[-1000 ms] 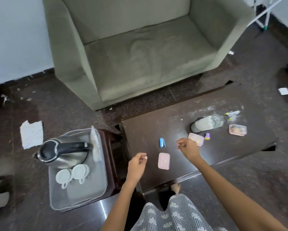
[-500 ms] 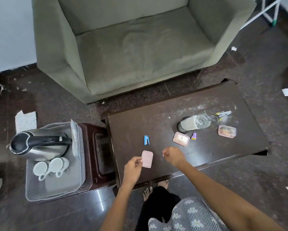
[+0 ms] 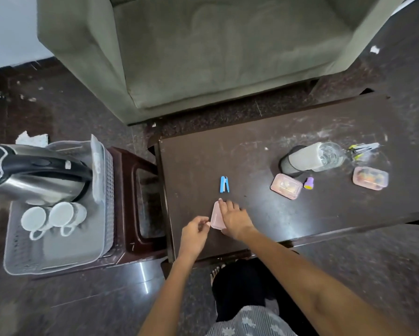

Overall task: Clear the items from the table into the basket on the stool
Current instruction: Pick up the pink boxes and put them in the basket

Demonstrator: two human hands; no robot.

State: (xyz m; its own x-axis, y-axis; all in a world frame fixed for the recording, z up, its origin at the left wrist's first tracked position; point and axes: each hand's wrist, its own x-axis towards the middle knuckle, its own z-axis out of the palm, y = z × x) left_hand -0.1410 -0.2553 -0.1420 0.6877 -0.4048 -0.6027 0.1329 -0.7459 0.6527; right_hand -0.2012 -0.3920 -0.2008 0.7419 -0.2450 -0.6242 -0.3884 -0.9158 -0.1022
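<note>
A small pink lid (image 3: 215, 217) lies near the front left of the dark table (image 3: 264, 214). My right hand (image 3: 233, 218) covers its right side with fingers curled over it, and my left hand (image 3: 195, 232) pinches its lower left corner. Farther back lie a blue clip (image 3: 224, 184), a pink box (image 3: 286, 189), a purple cap (image 3: 308, 183), a bottle (image 3: 311, 158) on its side, some small tools (image 3: 363, 149) and a second pink box (image 3: 370, 178). The grey basket (image 3: 58, 248) on the brown stool (image 3: 128, 204) holds a steel kettle (image 3: 31, 174) and two white cups (image 3: 52, 218).
A green sofa (image 3: 203, 52) stands behind the table. Dark floor surrounds everything, with paper scraps (image 3: 32, 138) at the left. My feet and patterned clothing show at the bottom edge.
My right hand moved left onto the pink lid, and my left hand now pinches its corner. The camera has come closer and lower.
</note>
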